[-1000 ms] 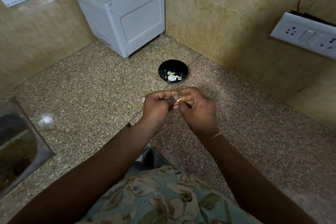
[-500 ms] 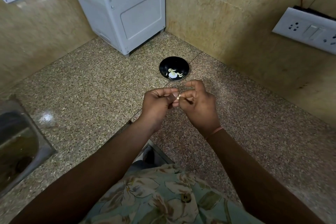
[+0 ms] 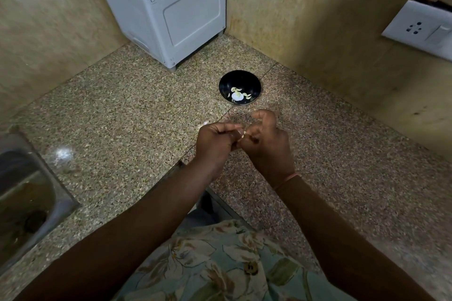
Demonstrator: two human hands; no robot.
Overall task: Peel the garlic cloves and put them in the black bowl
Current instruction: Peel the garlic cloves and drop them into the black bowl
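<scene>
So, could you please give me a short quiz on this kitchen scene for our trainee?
1. True or false: the black bowl is empty.
2. On which side of the person is the sink? A. left B. right C. behind the bowl
3. What do the left hand and right hand pinch between them?
Key: 1. False, it holds pale garlic pieces. 2. A. 3. A garlic clove.
</scene>
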